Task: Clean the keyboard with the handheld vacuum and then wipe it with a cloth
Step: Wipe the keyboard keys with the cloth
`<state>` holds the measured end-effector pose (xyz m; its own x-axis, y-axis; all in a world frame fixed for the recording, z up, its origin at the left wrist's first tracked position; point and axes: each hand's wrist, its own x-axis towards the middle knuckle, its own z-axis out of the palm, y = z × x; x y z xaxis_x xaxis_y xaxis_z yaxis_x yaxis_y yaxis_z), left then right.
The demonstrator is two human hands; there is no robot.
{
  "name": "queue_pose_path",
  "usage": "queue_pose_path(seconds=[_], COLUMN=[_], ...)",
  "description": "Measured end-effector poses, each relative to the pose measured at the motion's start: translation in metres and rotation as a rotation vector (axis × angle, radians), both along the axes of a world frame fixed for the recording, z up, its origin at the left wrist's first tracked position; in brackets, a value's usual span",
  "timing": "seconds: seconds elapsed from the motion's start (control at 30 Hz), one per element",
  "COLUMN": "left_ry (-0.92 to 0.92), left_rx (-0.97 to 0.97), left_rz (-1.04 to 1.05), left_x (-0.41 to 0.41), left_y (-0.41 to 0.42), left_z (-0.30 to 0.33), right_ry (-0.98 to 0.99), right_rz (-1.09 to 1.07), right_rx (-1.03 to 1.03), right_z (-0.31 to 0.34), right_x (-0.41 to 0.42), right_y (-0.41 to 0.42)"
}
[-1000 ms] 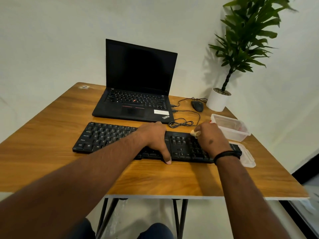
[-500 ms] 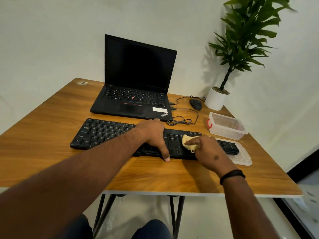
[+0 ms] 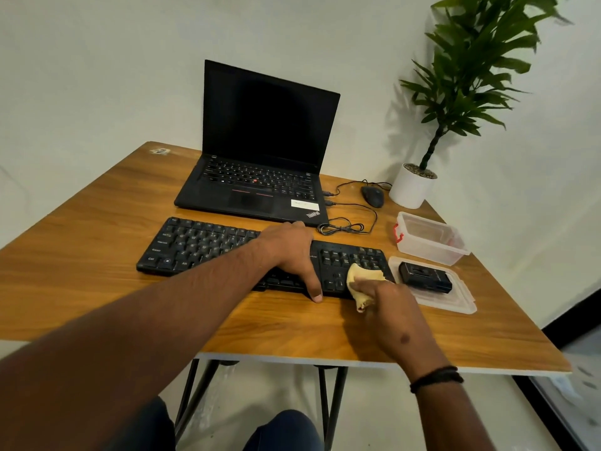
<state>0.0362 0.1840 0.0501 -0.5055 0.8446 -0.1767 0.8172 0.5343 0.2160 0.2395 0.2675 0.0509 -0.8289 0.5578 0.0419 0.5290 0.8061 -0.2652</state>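
The keyboard (image 3: pixel 201 247) lies across the middle of the wooden table (image 3: pixel 97 288), just near of the laptop (image 3: pixel 260 177). The left hand (image 3: pixel 292 252) rests flat on it, fingers relaxed, thumb over the near edge. The right hand (image 3: pixel 387 304) grasps a bunched yellow cloth (image 3: pixel 361 281) at the keyboard's right end.

A hard wipe could probably drag the keyboard into the lid (image 3: pixel 455 304) beside it, knocking the small black device (image 3: pixel 424 276) lying there, or snag the coiled cable (image 3: pixel 341 227) behind. The clear tub (image 3: pixel 429 239), mouse (image 3: pixel 372 195) and potted plant (image 3: pixel 411 187) crowd the far right corner against a plain pale wall.
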Motion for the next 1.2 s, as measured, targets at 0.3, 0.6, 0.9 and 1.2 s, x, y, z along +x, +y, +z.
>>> queue_pose_path(seconds=[0.3, 0.6, 0.9, 1.2], left_ry=[0.002, -0.008, -0.023, -0.280], left_rx=[0.007, 0.009, 0.046, 0.271], left_rz=[0.006, 0.021, 0.022, -0.080], left_x=[0.004, 0.003, 0.007, 0.022], left_y=[-0.002, -0.002, -0.004, -0.027], left_z=[0.001, 0.001, 0.000, 0.013], right_ry=[0.008, 0.282, -0.104, 0.484], right_rz=[-0.252, -0.227, -0.048, 0.017], right_rx=[0.115, 0.027, 0.147, -0.413], right_z=[-0.007, 0.018, 0.009, 0.029], right_x=[-0.009, -0.012, -0.048, -0.013], right_y=[-0.017, -0.010, -0.025, -0.007])
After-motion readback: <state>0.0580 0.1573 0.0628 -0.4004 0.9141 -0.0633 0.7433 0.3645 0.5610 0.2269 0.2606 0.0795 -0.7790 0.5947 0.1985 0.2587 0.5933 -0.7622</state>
